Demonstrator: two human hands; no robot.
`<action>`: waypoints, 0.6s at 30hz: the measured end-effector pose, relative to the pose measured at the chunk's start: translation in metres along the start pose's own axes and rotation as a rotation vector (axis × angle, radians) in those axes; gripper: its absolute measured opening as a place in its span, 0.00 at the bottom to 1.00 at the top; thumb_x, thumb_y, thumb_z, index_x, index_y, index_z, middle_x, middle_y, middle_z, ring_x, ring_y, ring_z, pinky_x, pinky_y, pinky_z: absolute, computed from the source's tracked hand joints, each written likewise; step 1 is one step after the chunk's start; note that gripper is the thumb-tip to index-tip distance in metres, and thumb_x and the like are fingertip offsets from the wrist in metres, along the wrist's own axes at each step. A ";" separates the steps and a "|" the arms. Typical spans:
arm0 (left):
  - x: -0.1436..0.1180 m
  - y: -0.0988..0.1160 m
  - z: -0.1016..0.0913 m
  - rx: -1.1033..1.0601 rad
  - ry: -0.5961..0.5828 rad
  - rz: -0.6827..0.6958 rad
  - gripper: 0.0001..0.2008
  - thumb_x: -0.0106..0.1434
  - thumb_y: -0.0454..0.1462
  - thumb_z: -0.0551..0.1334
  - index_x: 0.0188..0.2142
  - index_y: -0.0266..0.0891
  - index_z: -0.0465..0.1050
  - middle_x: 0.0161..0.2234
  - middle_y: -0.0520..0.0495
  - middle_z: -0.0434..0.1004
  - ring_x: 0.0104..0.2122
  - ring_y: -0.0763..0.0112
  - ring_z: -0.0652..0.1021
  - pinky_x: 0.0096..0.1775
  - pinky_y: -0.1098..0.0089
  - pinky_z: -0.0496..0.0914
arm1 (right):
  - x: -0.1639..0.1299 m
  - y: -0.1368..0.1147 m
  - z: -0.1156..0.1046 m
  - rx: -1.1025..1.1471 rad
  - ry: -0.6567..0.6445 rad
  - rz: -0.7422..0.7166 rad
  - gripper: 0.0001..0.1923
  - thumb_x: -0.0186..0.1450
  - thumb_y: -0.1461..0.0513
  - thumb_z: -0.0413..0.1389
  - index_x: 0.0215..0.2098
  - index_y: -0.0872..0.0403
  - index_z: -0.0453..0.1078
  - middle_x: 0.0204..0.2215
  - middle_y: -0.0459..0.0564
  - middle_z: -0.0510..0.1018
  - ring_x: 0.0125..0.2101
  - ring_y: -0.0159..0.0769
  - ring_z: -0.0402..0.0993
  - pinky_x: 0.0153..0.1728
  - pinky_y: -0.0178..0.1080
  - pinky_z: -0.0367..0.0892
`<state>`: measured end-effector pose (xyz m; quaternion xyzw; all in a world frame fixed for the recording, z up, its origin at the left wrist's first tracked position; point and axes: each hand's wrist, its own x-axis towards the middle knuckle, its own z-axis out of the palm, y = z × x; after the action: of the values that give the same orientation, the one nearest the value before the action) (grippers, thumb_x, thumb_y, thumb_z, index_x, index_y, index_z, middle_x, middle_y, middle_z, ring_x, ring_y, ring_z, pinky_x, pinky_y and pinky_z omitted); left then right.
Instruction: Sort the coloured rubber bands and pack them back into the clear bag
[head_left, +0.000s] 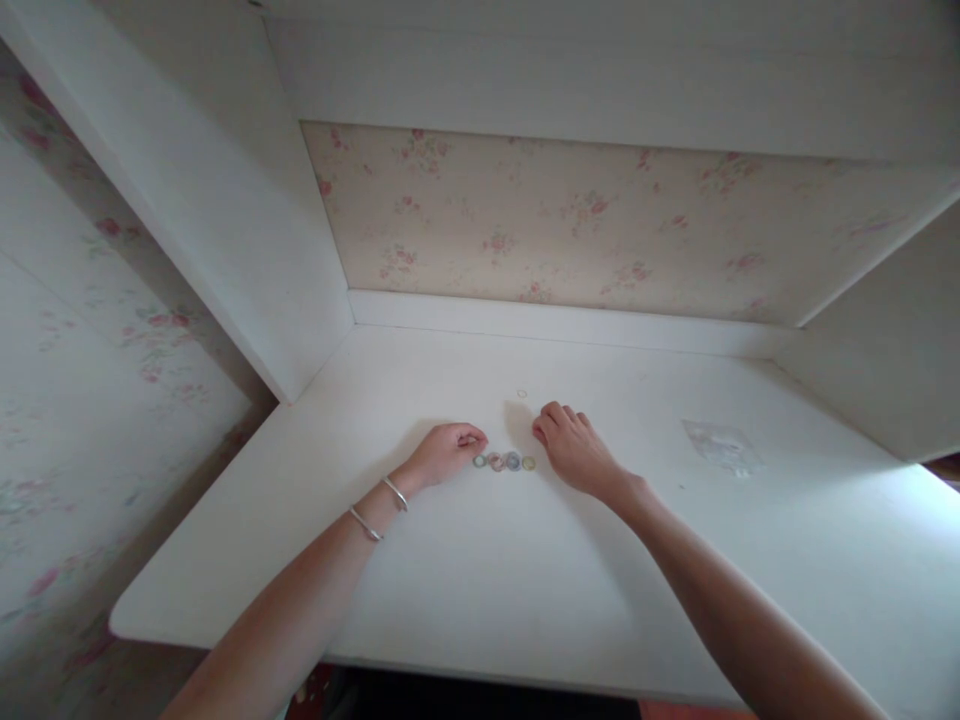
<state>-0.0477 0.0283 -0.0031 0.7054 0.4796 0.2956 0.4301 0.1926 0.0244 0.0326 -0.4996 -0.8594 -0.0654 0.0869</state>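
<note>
Taking clock dirs from mid-row, going L to R across white tabletop (pixel 465 590). Can see green ring (pixel 480 467) at 9 o'clock end, pinkish ring (pixel 497 462) next, blue-grey ring (pixel 513 461) after that, then yellow ring (pixel 529 463) at 3 o'clock end. Approx. 4 spots filled so far, close together in a nr-straight row, poss. >1 ring per spot; too small to count for sure. Outside the row, just past 12 o'clock: pale loose ring (pixel 522 397), on its own farther back. Well out at 3 o'clock: clear plastic bag (pixel 721 447), lying flat-ish, contents unclear. Judging by layout, most visible pcs in line, just one out of it; can't tell re: extras in bag or under fingers.

Now hands, L to R. L hand (pixel 444 448): at approx. 10 o'clock, low at tabletop, forearm in from 7 o'clock, w/ silver bangles (pixel 366 524) nr wrist. Thumb + fingertips together in a pinch just beside green ring, aimed at 3 o'clock; can't tell if gripping anything. R hand (pixel 576 447): at approx. 2 o'clock, forearm in from 5 o'clock, back of hand up, fingers bent, tips aimed at 9 o'clock, nr yellow ring, apparently w/o contact. Inner side hidden, so can't tell if open, closed or gripping.
</note>
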 end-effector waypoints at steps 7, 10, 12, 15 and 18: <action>-0.002 0.005 0.000 0.048 0.015 -0.003 0.14 0.59 0.43 0.57 0.37 0.39 0.76 0.37 0.49 0.79 0.37 0.69 0.77 0.41 0.73 0.69 | -0.039 -0.019 0.002 -0.004 0.034 -0.074 0.10 0.69 0.63 0.44 0.37 0.54 0.67 0.37 0.51 0.69 0.36 0.37 0.64 0.38 0.40 0.54; -0.002 0.006 0.000 0.064 0.031 -0.012 0.14 0.59 0.43 0.57 0.38 0.39 0.76 0.37 0.49 0.79 0.37 0.69 0.77 0.40 0.72 0.69 | -0.040 -0.020 0.006 0.014 0.033 -0.071 0.10 0.69 0.63 0.44 0.37 0.53 0.68 0.37 0.51 0.69 0.36 0.37 0.64 0.38 0.40 0.54; -0.001 0.006 -0.001 0.068 0.039 -0.011 0.14 0.59 0.43 0.57 0.38 0.39 0.76 0.37 0.49 0.79 0.36 0.69 0.77 0.40 0.72 0.69 | -0.040 -0.021 0.007 0.018 0.034 -0.070 0.11 0.69 0.62 0.44 0.37 0.53 0.68 0.37 0.51 0.69 0.36 0.38 0.64 0.38 0.41 0.54; 0.004 0.007 -0.004 0.078 0.046 -0.007 0.14 0.59 0.43 0.57 0.37 0.38 0.76 0.36 0.48 0.79 0.35 0.69 0.77 0.39 0.72 0.69 | -0.041 -0.021 0.006 0.055 0.070 -0.044 0.11 0.69 0.62 0.44 0.38 0.52 0.68 0.37 0.51 0.70 0.36 0.38 0.64 0.39 0.41 0.55; 0.015 0.011 -0.003 0.146 0.050 0.012 0.14 0.59 0.42 0.57 0.38 0.37 0.76 0.35 0.48 0.79 0.34 0.69 0.76 0.37 0.71 0.69 | -0.045 -0.015 0.003 0.144 0.149 0.026 0.12 0.69 0.61 0.44 0.39 0.53 0.68 0.39 0.53 0.70 0.37 0.37 0.65 0.40 0.41 0.56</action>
<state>-0.0398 0.0418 0.0085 0.7303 0.5062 0.2800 0.3633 0.2008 -0.0205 0.0201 -0.4969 -0.8466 -0.0393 0.1869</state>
